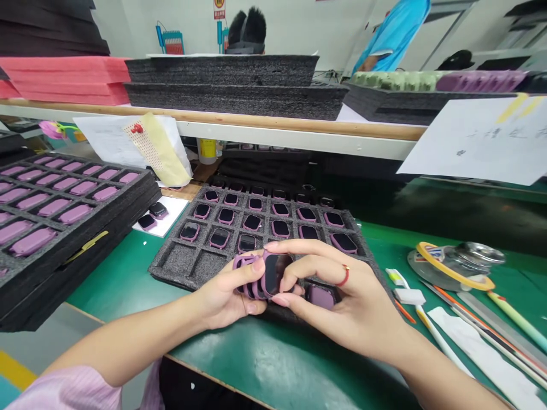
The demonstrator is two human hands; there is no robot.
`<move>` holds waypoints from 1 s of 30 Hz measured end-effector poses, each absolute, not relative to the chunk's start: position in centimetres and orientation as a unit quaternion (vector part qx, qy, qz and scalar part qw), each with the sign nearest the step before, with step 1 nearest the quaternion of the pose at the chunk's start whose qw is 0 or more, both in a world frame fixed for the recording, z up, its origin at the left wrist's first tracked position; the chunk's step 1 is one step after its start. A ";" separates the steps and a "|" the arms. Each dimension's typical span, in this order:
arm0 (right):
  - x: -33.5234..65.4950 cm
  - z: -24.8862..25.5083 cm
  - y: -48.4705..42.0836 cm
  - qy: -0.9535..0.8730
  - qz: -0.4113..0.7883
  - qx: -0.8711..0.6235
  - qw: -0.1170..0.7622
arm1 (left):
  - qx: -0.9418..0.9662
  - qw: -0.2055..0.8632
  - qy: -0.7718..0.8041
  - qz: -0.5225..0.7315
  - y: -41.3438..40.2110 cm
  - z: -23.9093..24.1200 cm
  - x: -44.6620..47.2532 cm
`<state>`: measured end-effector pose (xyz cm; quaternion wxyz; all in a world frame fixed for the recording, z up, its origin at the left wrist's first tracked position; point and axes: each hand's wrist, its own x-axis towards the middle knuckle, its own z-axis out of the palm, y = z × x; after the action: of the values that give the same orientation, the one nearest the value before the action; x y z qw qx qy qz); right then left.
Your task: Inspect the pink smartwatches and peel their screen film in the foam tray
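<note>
My left hand is closed around a short stack of purple watch cases held on edge, thumb on top and fingers below. The front watch case has a dark glossy screen and a purple rim. My right hand, with a red band on one finger, grips this front case, fingertips along its upper and right edges. Beneath both hands lies a black foam tray whose pockets hold several purple cases with dark screens. One purple case shows partly under my right hand. The lower left pockets hold nothing.
Stacked foam trays of purple cases stand at left. Two dark watch pieces rest on white paper. At right are a glass jar, a toothbrush, and sticks. Above runs a shelf with foam stacks. A person in blue is behind.
</note>
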<state>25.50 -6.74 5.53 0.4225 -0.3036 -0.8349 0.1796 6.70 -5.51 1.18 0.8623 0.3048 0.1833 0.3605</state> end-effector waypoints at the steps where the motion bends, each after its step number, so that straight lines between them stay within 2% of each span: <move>1: 25.6 5.6 -6.6 -0.833 0.188 -0.302 0.423 | 0.310 0.859 0.188 0.360 -5.5 1.1 6.7; 10: 25.4 5.3 -6.5 -0.797 0.106 -0.332 0.494 | 0.288 0.859 0.195 0.376 -5.2 1.2 6.7; 14: 25.5 5.4 -7.1 -0.684 0.158 -0.355 0.618 | 0.308 0.868 0.154 0.357 -5.1 1.0 6.6; 16: 25.6 5.4 -7.3 -0.655 0.204 -0.352 0.637 | 0.304 0.873 0.138 0.354 -5.1 1.0 6.5; 18: 25.6 5.1 -7.4 -0.696 0.218 -0.341 0.593 | 0.305 0.875 0.123 0.356 -5.1 1.0 6.4; 22: 25.3 4.1 -7.2 -0.804 0.151 -0.332 0.469 | 0.316 0.875 0.102 0.353 -5.2 0.9 6.3; 30: 24.9 3.6 -7.1 -0.832 0.112 -0.319 0.440 | 0.302 0.886 0.106 0.334 -5.1 0.9 6.4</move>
<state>24.95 -7.14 3.60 0.4398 -0.3188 -0.8322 0.1116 6.41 -5.11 0.85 0.8863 0.3021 0.1064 0.3345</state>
